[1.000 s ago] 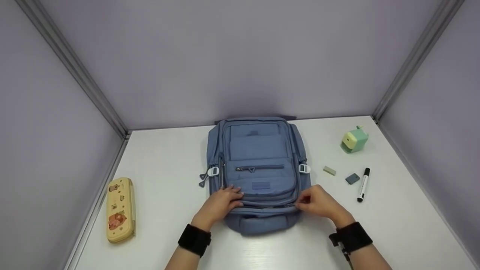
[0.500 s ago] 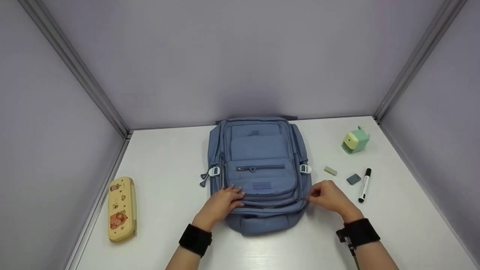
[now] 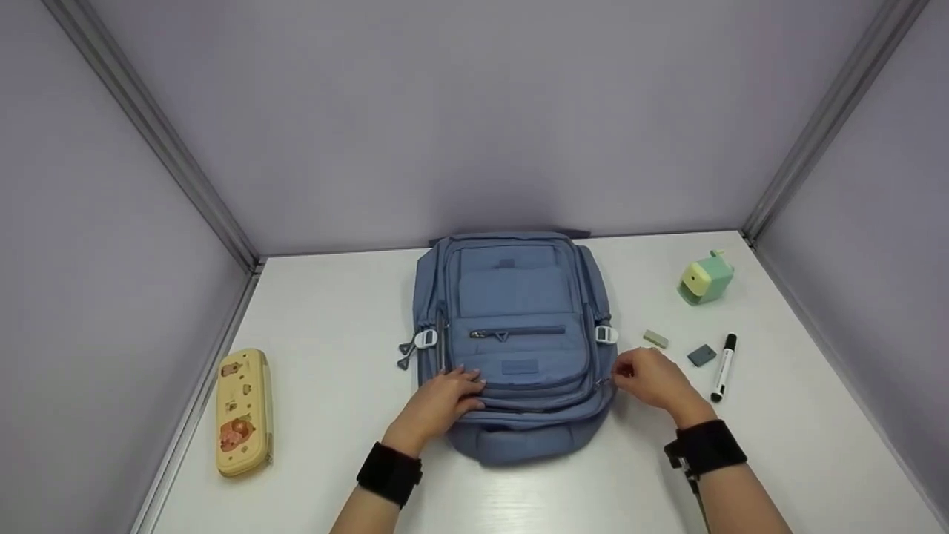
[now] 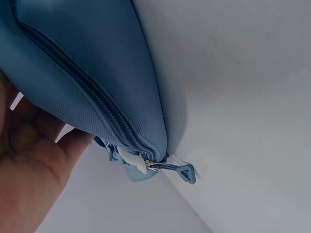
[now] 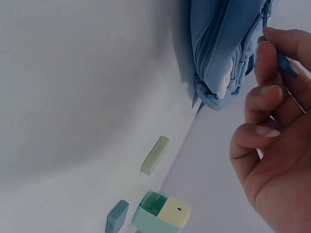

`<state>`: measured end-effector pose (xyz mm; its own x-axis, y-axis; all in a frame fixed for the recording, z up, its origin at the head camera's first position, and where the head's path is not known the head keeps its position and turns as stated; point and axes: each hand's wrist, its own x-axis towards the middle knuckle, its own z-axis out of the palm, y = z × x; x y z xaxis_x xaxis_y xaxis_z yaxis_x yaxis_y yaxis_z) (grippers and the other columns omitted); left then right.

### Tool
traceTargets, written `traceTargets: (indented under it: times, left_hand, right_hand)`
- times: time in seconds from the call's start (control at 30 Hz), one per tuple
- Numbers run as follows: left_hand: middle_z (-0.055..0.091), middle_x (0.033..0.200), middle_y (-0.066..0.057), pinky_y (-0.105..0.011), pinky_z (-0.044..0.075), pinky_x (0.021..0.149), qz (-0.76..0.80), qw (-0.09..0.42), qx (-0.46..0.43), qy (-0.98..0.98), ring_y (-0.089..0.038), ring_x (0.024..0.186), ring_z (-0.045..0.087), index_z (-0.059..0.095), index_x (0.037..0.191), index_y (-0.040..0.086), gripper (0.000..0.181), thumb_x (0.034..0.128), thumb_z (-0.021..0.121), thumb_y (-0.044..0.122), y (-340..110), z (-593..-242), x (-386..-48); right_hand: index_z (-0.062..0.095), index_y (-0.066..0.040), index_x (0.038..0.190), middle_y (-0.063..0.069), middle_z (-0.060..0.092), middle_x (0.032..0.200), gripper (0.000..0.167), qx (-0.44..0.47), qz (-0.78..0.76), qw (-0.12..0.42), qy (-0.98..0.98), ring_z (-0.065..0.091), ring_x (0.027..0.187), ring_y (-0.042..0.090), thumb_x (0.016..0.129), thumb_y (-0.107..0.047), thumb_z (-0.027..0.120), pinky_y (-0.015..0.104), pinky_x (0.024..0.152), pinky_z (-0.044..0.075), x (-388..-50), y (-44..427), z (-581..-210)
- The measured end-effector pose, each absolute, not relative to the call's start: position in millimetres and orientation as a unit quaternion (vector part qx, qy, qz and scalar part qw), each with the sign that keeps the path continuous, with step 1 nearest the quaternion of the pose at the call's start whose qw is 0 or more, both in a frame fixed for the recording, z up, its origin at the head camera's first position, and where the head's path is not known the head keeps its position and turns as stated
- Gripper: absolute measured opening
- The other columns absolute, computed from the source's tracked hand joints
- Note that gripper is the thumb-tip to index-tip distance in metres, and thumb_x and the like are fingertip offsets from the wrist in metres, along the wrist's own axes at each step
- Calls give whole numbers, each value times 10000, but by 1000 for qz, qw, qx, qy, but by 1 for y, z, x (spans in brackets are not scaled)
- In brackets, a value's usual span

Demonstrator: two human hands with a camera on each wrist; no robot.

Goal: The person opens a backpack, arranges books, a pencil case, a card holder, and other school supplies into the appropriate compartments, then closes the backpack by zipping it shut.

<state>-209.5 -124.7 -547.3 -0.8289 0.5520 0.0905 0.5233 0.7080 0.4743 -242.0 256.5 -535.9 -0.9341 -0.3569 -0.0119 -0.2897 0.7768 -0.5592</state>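
Observation:
A blue backpack lies on its back on the white table, its front pockets facing up. My left hand rests on its lower left part, fingers spread over the fabric. In the left wrist view that hand touches the bag beside a long zipper. At the bag's lower right edge is my right hand, fingers curled. The right wrist view shows the right hand pinching a blue zipper pull between thumb and index finger.
A yellow pencil case lies at the left. On the right are a green and yellow sharpener, a pale green block, a dark grey-blue block and a black-capped marker. Panels enclose the table's back and sides.
My right hand has moved right and a little up around the bag's lower right corner, the zipper pull with it. The left hand has stayed in place on the bag.

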Motion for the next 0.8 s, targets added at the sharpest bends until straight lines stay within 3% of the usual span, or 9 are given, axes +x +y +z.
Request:
traceTargets:
  times: [0.13,0.33,0.53,0.8]
  left_hand:
    - [609,1321,-103,-512,354,1065,231,10,281,931,-334,1277,510,681,1245,78,437,915,668,363,-121,-545,-208]
    - [589,1344,-112,-550,367,1043,188,-24,265,945,-350,1280,501,637,1312,111,480,960,586,435,-111,-547,-204]
    - [433,1486,-163,-579,286,1084,189,30,249,949,-414,1371,359,552,1411,158,546,938,618,424,-104,-549,-204]
    - [390,1507,-184,-593,276,1083,201,53,245,947,-448,1382,314,539,1425,186,581,910,644,434,-104,-548,-207]
  right_hand:
    - [696,-22,895,-17,629,779,30,-207,-320,93,920,566,711,126,877,-46,690,328,642,483,-242,256,-540]
    - [724,-53,918,-41,646,787,64,-226,-333,103,910,579,709,97,880,-104,727,289,637,489,-239,246,-546]
    - [743,-87,827,-56,657,753,51,-219,-302,78,925,579,682,89,875,-101,731,298,626,489,-238,241,-543]
    - [745,-109,816,-51,653,760,56,-195,-228,36,953,592,708,123,858,-143,760,368,647,490,-244,241,-534]
